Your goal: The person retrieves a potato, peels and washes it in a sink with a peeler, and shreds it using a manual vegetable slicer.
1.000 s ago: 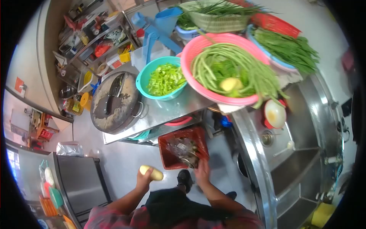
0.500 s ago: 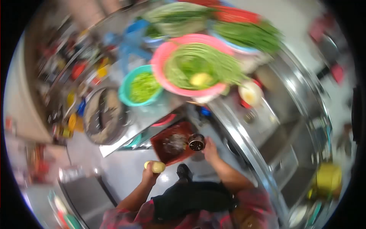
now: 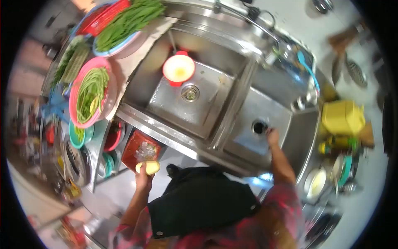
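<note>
In my left hand is a pale yellow peeled potato, gripped at one end with its other end pointing right. It is held above the near edge of a reddish-brown bin with clear plastic in it. My right hand reaches into the right sink basin, its fingers closed at the edge of a dark round sink strainer. The strainer is at the basin's drain; how far it sits in the hole cannot be made out.
The left basin holds a red-handled white bowl. A pink basin of long beans, a teal basin and leafy greens stand at left. A yellow jug is on the right.
My view has swung right toward the sink. The strainer has gone from over the bin to the right basin's drain with my right hand. My left hand still holds the potato.
</note>
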{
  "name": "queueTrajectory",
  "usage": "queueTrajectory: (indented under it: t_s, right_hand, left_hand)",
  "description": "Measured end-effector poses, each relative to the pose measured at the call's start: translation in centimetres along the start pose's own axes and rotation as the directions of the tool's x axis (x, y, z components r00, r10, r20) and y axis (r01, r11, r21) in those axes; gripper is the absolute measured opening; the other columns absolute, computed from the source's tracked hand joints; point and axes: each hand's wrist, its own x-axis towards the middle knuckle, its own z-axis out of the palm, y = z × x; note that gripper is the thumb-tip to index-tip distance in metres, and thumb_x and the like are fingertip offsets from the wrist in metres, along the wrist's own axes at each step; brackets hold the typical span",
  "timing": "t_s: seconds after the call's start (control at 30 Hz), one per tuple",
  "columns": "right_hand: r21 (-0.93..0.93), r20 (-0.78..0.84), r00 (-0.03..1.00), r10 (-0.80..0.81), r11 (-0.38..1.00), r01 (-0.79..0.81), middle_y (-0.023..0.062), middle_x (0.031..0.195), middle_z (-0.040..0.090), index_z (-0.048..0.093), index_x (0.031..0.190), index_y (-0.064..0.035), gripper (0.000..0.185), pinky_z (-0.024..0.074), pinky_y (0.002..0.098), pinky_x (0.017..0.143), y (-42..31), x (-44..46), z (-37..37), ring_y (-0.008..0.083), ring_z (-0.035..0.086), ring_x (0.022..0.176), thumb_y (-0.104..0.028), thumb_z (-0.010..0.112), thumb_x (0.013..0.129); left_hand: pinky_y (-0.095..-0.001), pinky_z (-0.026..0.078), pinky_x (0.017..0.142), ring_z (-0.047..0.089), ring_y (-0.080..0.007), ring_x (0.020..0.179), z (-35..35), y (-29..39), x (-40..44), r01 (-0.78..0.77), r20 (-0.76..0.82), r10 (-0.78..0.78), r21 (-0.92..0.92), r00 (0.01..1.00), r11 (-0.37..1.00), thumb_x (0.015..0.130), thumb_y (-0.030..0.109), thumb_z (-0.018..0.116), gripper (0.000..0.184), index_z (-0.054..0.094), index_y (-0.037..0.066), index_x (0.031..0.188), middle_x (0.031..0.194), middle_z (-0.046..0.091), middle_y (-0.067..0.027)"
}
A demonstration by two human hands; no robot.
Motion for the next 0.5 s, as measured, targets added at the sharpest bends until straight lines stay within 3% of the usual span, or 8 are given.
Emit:
queueTrajectory:
  t_s: [0.03,0.1,0.13,0.2,0.23,0.3,0.33,0.5]
  right_hand:
    - [0.005,-0.072,0.99,-0.122,0.992,0.123,0.0252,0.087,0.06,0.061,0.092,0.0012,0.034,0.0438,0.0465,0.076,2.3,1.2,3.8,0.0418,0.057,0.084,-0.031,0.05,0.087]
    - [-0.085,0.266,0.958,-0.105,0.988,0.132,0.023,0.116,0.053,0.052,0.116,0.0006,0.042,0.0393,0.0429,0.092,-0.4,1.3,3.6,0.037,0.05,0.11,-0.029,0.048,0.087]
    - [-0.38,0.553,0.786,-0.277,0.755,0.534,0.0172,0.137,0.036,0.036,0.132,-0.0029,0.051,0.0327,0.0379,0.101,2.5,3.4,8.0,0.0289,0.033,0.128,-0.028,0.044,0.088]
    - [0.274,0.529,0.743,-0.41,0.911,0.308,0.012,0.143,0.028,0.031,0.136,-0.0042,0.05,0.0293,0.0366,0.104,6.7,5.6,14.0,0.0282,0.027,0.131,-0.021,0.04,0.09]
    - [0.757,0.546,0.816,-0.188,0.528,-0.385,0.0141,0.141,0.03,0.035,0.134,-0.0017,0.047,0.0296,0.0363,0.104,-0.5,0.9,7.5,0.0274,0.034,0.127,-0.019,0.041,0.09]
    - [0.572,0.305,0.9,-0.313,0.815,0.09,0.0181,0.122,0.049,0.047,0.122,0.0029,0.041,0.0398,0.0346,0.095,-1.4,-0.9,5.1,0.0255,0.046,0.116,-0.013,0.047,0.084]
    - [0.186,0.109,0.873,-0.475,0.873,0.451,0.0201,0.104,0.06,0.057,0.11,0.0029,0.031,0.043,0.0376,0.089,1.3,-0.8,6.7,0.0347,0.056,0.1,-0.01,0.053,0.081]
    - [0.374,0.228,0.607,-0.761,0.645,0.667,0.0208,0.107,0.058,0.055,0.112,0.0035,0.032,0.0417,0.0374,0.09,-21.0,-11.4,1.3,0.0348,0.054,0.102,-0.01,0.052,0.083]
  left_hand:
    - [-0.0347,0.052,0.074,0.061,-0.0219,0.088,1.7,-0.8,-0.4,0.014,-0.006,-0.014,0.026,1.0,1.0,0.088,0.029,0.053,0.033,0.048,0.003,0.109,0.098,0.06,-0.0103]
    - [-0.0363,0.053,0.075,0.061,-0.0221,0.088,3.2,-0.5,-1.9,0.023,-0.101,-0.018,0.053,0.995,0.998,0.087,0.027,0.056,0.033,0.048,0.003,0.109,0.097,0.06,-0.0102]
    - [-0.0371,0.053,0.075,0.062,-0.0224,0.089,3.2,-0.1,-2.7,0.024,-0.127,-0.015,0.067,0.992,0.997,0.087,0.026,0.057,0.034,0.048,0.003,0.109,0.098,0.06,-0.0105]
    - [-0.0376,0.054,0.075,0.061,-0.0222,0.091,2.2,-0.6,-3.7,0.045,-0.281,-0.018,0.089,0.959,0.995,0.085,0.028,0.06,0.037,0.049,0.003,0.109,0.1,0.06,-0.011]
    - [-0.0345,0.054,0.073,0.06,-0.0194,0.093,2.5,0.1,-4.7,0.012,-0.251,0.014,0.105,0.968,0.994,0.085,0.03,0.059,0.036,0.049,0.007,0.111,0.101,0.06,-0.0079]
    - [-0.0303,0.053,0.071,0.059,-0.0158,0.095,2.7,1.6,-6.9,-0.025,-0.239,0.04,0.064,0.97,0.998,0.085,0.031,0.06,0.036,0.049,0.01,0.113,0.103,0.06,-0.0038]
    - [-0.0286,0.052,0.071,0.059,-0.0145,0.094,2.1,2.0,-7.6,-0.036,-0.257,0.038,0.013,0.966,0.999,0.084,0.032,0.06,0.037,0.05,0.011,0.113,0.103,0.06,-0.0025]
    - [-0.0247,0.052,0.061,0.061,-0.0133,0.089,-4.6,-1.5,-8.7,-0.122,-0.47,0.013,-0.203,0.882,0.972,0.082,0.035,0.062,0.039,0.052,0.011,0.112,0.099,0.062,-0.003]
